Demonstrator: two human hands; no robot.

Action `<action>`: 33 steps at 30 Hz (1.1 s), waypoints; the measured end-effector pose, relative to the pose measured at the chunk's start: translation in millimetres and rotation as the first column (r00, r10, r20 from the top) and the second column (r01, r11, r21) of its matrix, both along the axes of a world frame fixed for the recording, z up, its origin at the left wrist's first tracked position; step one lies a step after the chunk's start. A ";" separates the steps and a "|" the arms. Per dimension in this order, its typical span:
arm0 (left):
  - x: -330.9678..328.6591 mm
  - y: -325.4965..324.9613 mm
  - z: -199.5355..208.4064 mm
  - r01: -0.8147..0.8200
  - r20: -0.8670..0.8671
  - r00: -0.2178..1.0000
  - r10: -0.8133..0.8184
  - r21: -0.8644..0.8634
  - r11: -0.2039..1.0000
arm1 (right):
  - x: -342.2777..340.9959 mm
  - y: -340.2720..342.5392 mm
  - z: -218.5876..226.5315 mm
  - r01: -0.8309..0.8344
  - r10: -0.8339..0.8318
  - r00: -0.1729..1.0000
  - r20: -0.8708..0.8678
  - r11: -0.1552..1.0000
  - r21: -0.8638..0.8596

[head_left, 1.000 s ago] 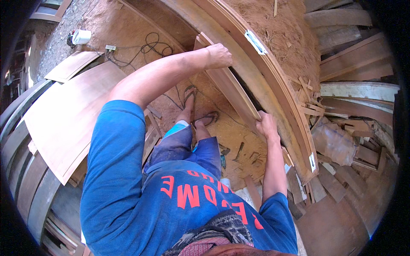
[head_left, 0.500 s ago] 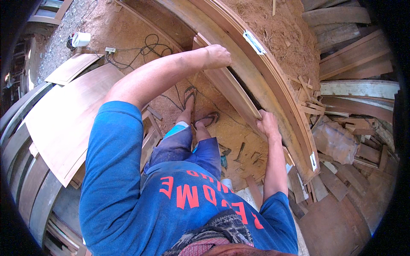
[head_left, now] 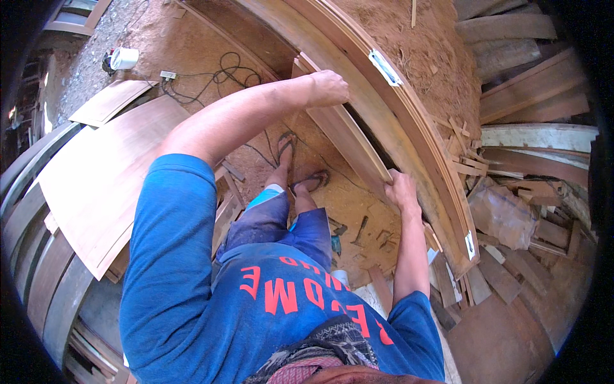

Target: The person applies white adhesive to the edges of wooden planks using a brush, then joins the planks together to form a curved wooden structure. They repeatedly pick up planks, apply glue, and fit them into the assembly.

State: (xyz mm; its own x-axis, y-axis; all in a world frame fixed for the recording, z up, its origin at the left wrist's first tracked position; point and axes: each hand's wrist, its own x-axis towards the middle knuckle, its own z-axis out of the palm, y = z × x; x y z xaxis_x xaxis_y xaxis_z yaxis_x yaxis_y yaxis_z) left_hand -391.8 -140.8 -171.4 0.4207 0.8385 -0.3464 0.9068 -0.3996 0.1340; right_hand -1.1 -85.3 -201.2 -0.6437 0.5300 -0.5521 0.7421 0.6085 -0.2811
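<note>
Wooden panel [head_left: 350,142]: upper middle of the frame, slanting down to the right beside the wooden desk [head_left: 378,120], a dark gap between them along part of its length; whether they touch lower down, I cannot tell.
Panel's handling: likely stiff and moderately heavy, long enough to swing if held at one end only.
Panel's surface: looks smooth and dry, so probably not very slippery; thin edges and corners may chip if knocked.
Panel's holding places: the long top edge, near both ends.
Left grip [head_left: 329,88]: closed in a fist over the panel's upper end, fingertips hidden.
Right grip [head_left: 401,191]: narrow, curled around the panel's lower-right end, thumb side uppermost.
</note>
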 end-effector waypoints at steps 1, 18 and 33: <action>0.5 1.1 1.0 -0.003 0.001 1.000 0.003 -0.004 1.000 | 2.1 -1.2 -1.0 0.003 -0.003 1.000 0.001 1.000 0.003; -2.3 1.6 -3.1 -0.010 -0.009 1.000 0.010 -0.001 1.000 | -7.0 1.5 10.1 -0.005 0.005 0.999 -0.033 1.000 0.004; -8.5 4.3 4.3 0.026 0.033 0.999 -0.025 -0.046 0.999 | -12.4 8.0 14.6 -0.012 0.012 1.000 -0.002 1.000 -0.022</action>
State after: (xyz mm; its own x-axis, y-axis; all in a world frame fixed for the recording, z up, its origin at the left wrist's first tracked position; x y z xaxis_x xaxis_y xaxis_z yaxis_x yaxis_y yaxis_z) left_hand -400.2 -136.6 -167.1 0.4533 0.8106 -0.3707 0.8913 -0.4151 0.1824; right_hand -13.5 -77.3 -186.6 -0.6512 0.5098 -0.5622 0.7340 0.6113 -0.2959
